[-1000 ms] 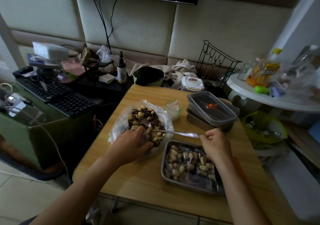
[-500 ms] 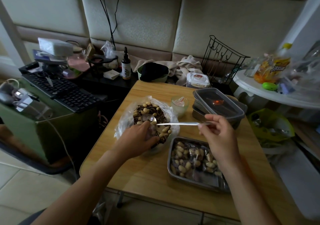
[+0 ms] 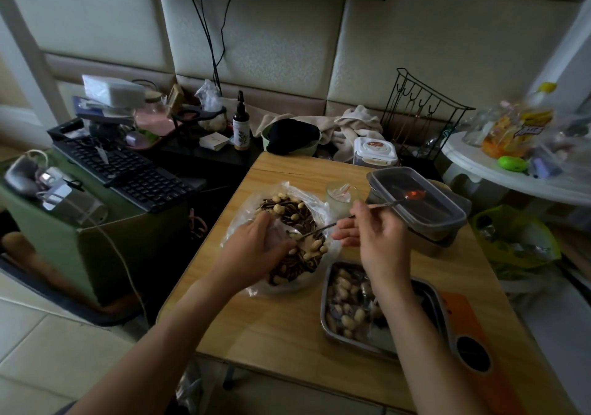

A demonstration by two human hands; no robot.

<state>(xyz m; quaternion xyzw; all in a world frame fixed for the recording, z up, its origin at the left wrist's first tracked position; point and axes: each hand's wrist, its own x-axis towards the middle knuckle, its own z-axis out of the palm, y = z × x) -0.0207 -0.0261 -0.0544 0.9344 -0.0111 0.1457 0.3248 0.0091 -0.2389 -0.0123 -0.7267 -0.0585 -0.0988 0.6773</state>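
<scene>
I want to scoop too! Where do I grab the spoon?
Pinch the spoon by its thin handle, coming from the right, where the right hand holds it. Its bowl sits down among the peanuts in the plastic bag on the left; the handle slants up rightward.

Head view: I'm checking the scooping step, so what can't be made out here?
All in the head view:
Metal spoon: its tip is dim and half hidden by the left hand; load unclear.
Round bowl of peanuts and dark seeds: near side covered by the left hand.
Rectangular steel tray: middle hidden by the forearm behind the right hand.
Grey lidded plastic box: contents lost in glare and shadow.
</scene>
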